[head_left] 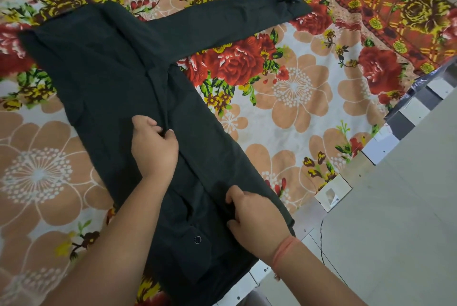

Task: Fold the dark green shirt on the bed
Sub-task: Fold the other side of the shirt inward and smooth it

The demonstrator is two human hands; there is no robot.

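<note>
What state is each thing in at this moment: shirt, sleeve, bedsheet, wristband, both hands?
Dark green long-sleeved cloth shirt: spread out, bunched along its middle.
Its long sleeve: stretched out flat, not folded in.
Left hand: pinches a ridge of shirt cloth.
Right hand: grips shirt cloth nearer the person.
Floral printed bedsheet: spread flat under the shirt.
Orange thread wristband: worn on the right wrist.
</note>
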